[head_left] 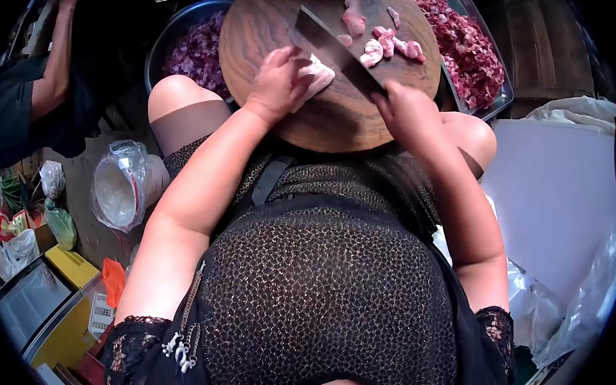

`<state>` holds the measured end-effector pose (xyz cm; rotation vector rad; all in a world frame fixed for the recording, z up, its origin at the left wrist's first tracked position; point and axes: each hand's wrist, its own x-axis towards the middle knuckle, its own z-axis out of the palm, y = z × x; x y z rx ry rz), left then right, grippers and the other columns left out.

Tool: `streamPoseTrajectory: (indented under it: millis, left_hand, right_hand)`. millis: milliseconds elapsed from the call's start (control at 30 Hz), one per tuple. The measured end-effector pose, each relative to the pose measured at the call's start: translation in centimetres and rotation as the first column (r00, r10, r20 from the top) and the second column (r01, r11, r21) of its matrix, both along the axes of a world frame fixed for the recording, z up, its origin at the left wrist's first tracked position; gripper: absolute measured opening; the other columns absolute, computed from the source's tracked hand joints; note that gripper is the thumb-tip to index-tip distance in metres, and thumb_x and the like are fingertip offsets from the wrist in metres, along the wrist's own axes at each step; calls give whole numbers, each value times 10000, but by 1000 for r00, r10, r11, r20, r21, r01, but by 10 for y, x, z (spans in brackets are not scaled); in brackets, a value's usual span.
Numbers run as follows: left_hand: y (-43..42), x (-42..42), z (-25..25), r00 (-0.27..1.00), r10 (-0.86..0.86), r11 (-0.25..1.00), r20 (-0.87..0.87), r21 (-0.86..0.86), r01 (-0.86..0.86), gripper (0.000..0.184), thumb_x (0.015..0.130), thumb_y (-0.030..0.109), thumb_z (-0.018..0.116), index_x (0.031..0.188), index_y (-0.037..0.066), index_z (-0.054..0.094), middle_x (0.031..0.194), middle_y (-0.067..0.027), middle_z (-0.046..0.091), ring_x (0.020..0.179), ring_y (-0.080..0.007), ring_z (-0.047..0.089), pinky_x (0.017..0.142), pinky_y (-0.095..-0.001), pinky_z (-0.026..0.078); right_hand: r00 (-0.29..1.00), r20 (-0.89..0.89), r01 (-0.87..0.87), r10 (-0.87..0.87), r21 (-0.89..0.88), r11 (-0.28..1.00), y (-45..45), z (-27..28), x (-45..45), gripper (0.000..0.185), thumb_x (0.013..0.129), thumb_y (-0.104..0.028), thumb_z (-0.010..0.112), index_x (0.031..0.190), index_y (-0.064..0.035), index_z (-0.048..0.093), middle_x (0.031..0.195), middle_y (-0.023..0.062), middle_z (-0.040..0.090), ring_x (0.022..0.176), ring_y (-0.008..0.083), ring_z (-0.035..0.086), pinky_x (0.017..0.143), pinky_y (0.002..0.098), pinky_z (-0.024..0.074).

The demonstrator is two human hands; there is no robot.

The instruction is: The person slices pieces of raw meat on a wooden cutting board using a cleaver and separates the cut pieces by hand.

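A round wooden chopping block (255, 26) stands in front of my lap. My left hand (276, 81) is closed on a pale piece of meat (318, 75) and presses it against the block. In my right hand (407, 112) is the handle of a cleaver (338, 49), its dark blade slanting up and left across the block, just right of that piece. Several small pink and whitish meat scraps (387, 43) lie on the block beyond the blade. The cleaver's handle is mostly hidden by my fingers.
A metal tray (506, 103) heaped with chopped meat (465, 52) is right of the block. At the left stands a metal basin (155, 57) with more chopped meat. A plastic-lined bucket (121, 186) is beyond my left arm. Another person's arm (57, 74) shows at upper left.
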<state>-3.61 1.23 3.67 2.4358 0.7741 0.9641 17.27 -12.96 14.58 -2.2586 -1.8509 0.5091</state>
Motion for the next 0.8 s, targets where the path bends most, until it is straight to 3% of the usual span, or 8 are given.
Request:
streamPoseTrajectory:
  millis: [67, 133, 233, 367, 533, 667, 733, 800]
  left_hand:
    - [2, -1, -3, 994, -104, 993, -24, 46, 105, 207, 813, 154, 735, 992, 59, 693, 1128, -150, 620, 1012, -339, 599, 883, -399, 489]
    - [-3, 7, -5, 982, -188, 979, -28, -80, 186, 124, 828, 131, 717, 928, 59, 704, 1031, -115, 645, 925, -309, 611, 826, -384, 493]
    - [-7, 11, -8, 987, -160, 986, -24, -53, 158, 148, 812, 117, 712, 944, 51, 701, 1015, -122, 639, 921, -312, 610, 809, -385, 502]
    - [-9, 11, -5, 990, -137, 989, -29, -51, 136, 183, 793, 104, 712, 967, 49, 702, 1021, -121, 641, 942, -323, 611, 818, -392, 508]
    - [-8, 14, -9, 991, -127, 992, 36, -9, 127, 195, 771, 95, 715, 958, 40, 701, 1034, -129, 639, 947, -329, 608, 834, -390, 515]
    - [-8, 11, -13, 993, -115, 993, -24, -12, 114, 229, 776, 115, 711, 989, 34, 684, 1058, -141, 630, 982, -342, 597, 871, -402, 506]
    - [-11, 8, -9, 989, -130, 990, -66, -60, 126, 277, 788, 143, 710, 1040, 37, 661, 1091, -146, 621, 1038, -344, 581, 935, -421, 475]
    - [-9, 8, -3, 990, -138, 987, -27, -81, 136, 344, 764, 191, 759, 1050, 31, 653, 1149, -166, 598, 1068, -351, 573, 966, -416, 459]
  right_hand:
    - [999, 33, -28, 28, -15, 1000, -21, 6, -6, 224, 941, -230, 546, 896, -12, 569, 791, 224, 655, 772, 419, 642, 676, 510, 508]
    - [996, 65, -52, 54, -36, 998, -31, 4, -7, 185, 937, -197, 527, 874, -28, 568, 767, 201, 662, 746, 395, 660, 659, 496, 529]
    - [980, 143, -124, 140, -113, 986, -33, -2, -9, 81, 886, -82, 487, 857, -31, 543, 796, 179, 678, 737, 342, 682, 631, 446, 550]
    - [994, 58, -70, 89, -270, 960, -16, 3, -10, 140, 935, -122, 491, 866, -7, 532, 770, 221, 635, 749, 407, 639, 650, 501, 506]
    - [982, -100, -181, 162, -227, 957, 27, 1, -7, 99, 867, -81, 525, 854, 15, 547, 774, 249, 634, 763, 426, 634, 681, 508, 507]
    - [957, 34, -285, 287, -70, 956, 89, -24, -39, 108, 846, -91, 547, 852, -15, 623, 815, 199, 686, 782, 361, 686, 680, 466, 552]
    - [962, 20, -269, 272, -102, 958, 114, -40, -34, 138, 861, -133, 561, 851, -19, 637, 838, 193, 691, 796, 370, 683, 697, 473, 549]
    - [987, -19, -158, 161, 108, 982, 107, -35, -26, 180, 881, -174, 562, 930, -23, 646, 860, 197, 693, 817, 377, 679, 726, 484, 543]
